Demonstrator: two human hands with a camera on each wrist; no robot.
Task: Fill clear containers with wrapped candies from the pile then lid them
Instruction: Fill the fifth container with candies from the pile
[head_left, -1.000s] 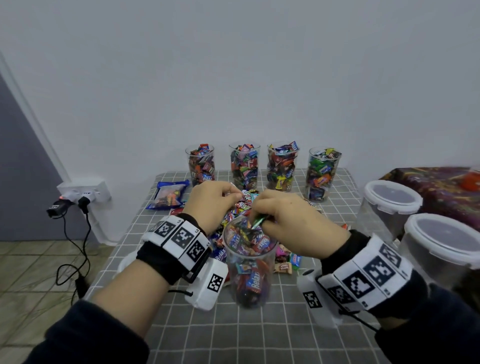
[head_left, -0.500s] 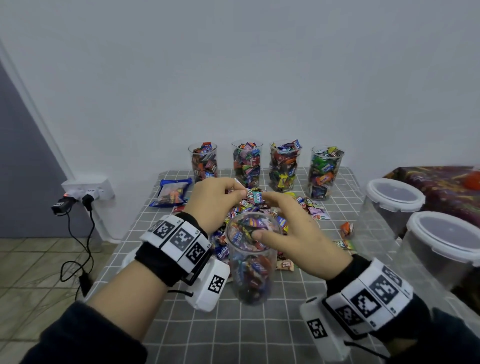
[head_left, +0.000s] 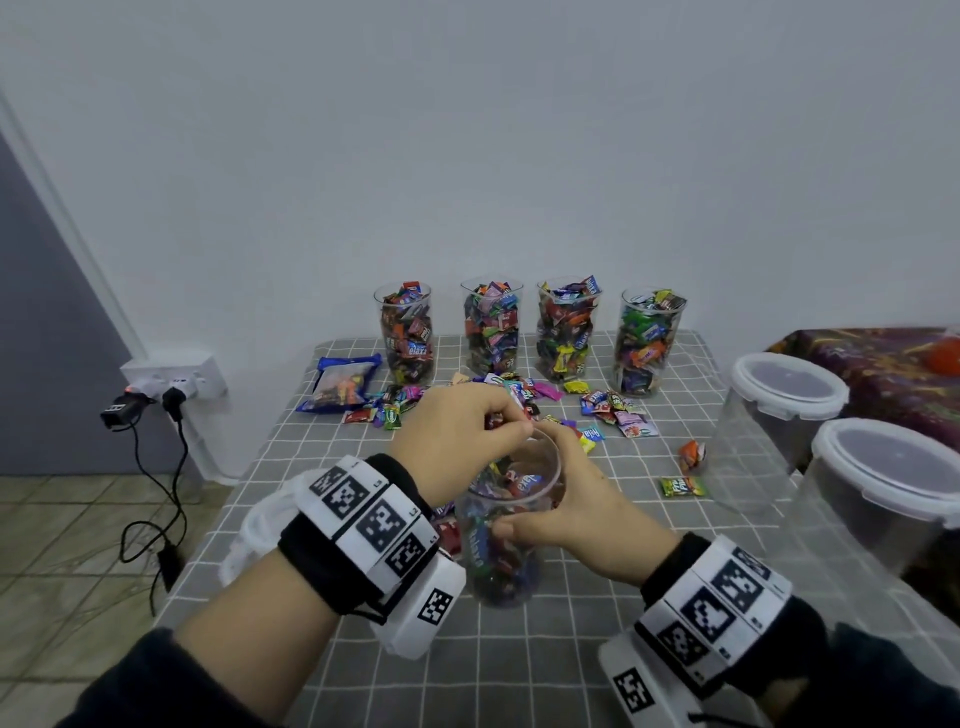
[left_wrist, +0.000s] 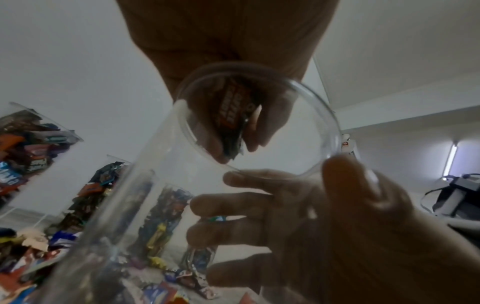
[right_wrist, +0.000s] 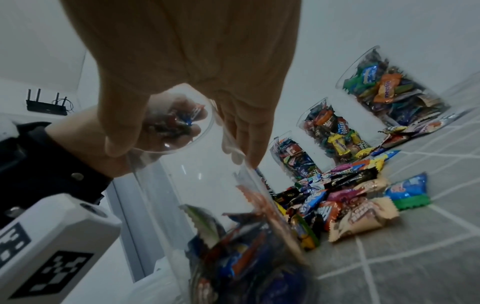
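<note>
A clear cup (head_left: 501, 566), partly filled with wrapped candies, stands on the grey checked table (head_left: 571, 649) in front of me. My right hand (head_left: 540, 493) grips it near the rim, thumb on the near side and fingers round the far side (right_wrist: 249, 144). My left hand (head_left: 496, 423) hovers over the cup's mouth and pinches a few wrapped candies (left_wrist: 233, 117), with an orange-and-black wrapper showing between the fingers. The loose candy pile (head_left: 524, 400) lies just behind the cup, and in the right wrist view the candy pile (right_wrist: 350, 197) spreads to the right of it.
Several filled cups (head_left: 491, 327) stand in a row at the back by the wall. A blue candy bag (head_left: 340, 382) lies back left. Two large lidded clear containers (head_left: 784, 395) (head_left: 893, 478) stand at the right. Stray candies (head_left: 683, 486) lie between. A socket with cables (head_left: 171, 384) hangs left of the table.
My right hand left the cup's mouth, dropped to its right side and took hold of the cup. My left hand moved over the rim with candies.
</note>
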